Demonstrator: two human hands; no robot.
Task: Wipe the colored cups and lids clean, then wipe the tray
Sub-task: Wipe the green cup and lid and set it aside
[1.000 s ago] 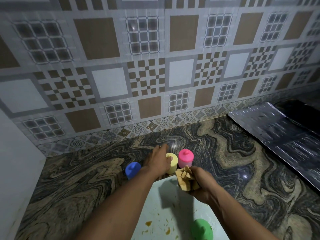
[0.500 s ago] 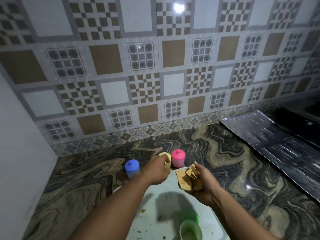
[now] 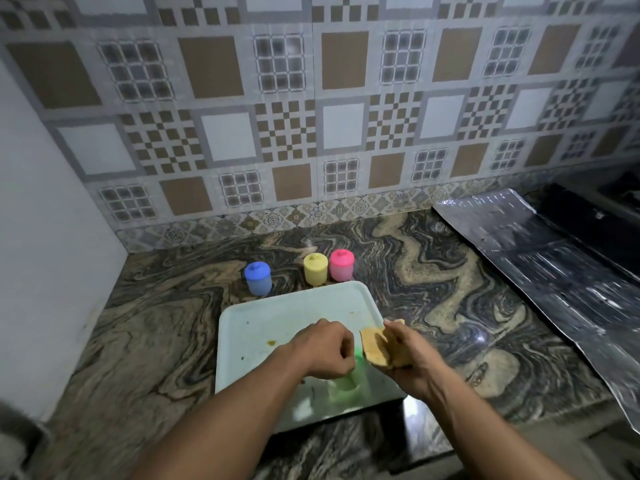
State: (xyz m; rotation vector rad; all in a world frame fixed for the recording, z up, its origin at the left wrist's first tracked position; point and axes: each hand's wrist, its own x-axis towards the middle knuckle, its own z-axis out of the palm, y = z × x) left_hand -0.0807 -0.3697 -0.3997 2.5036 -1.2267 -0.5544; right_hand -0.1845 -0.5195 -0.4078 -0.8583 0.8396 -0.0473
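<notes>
Your swirl-veined stone counter carries pale tray at front; lidded blue cup, yellow cup, pink cup just behind tray; foil sheet at right.

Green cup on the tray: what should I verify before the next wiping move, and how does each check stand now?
1. Cloth gripped in right hand: ok.
2. Left hand holding the green cup: cannot tell; fingers curled over it, the cup blurred and partly hidden.
3. Green cup's lid off: cannot tell.
4. Blue cup, yellow cup and pink cup upright, lidded, off the tray: ok.
5. Tray free of stains: not ok; an orange spot shows.
</notes>
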